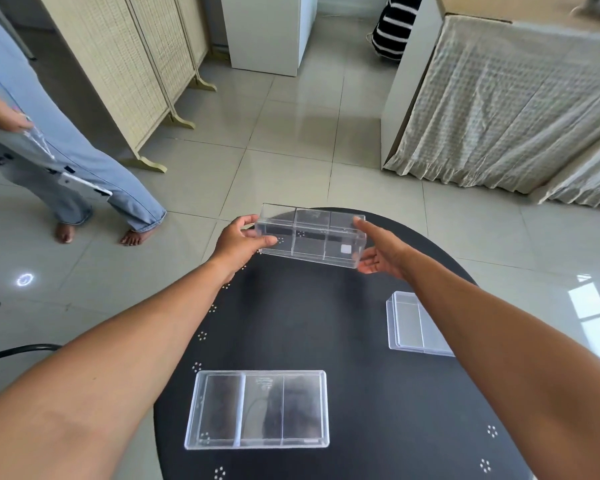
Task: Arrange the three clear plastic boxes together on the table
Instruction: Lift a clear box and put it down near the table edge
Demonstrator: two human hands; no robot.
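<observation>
Hands [312,247] clasping far clear box [310,239] by its short ends, frame centre, long axis left-right. Second box [257,408] flat at lower centre, likewise left-right; third box [414,323] at right. Black round counter [326,317]; pale tiled floor [284,133], folding screen [136,64] upper left.

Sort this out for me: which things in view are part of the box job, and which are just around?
Part of the job:
- far box, held at each end by left hand and right hand
- near box, flat on the table
- right box, partly behind the right forearm

Just around:
- folding screen
- curtain
- bystander's legs
</observation>
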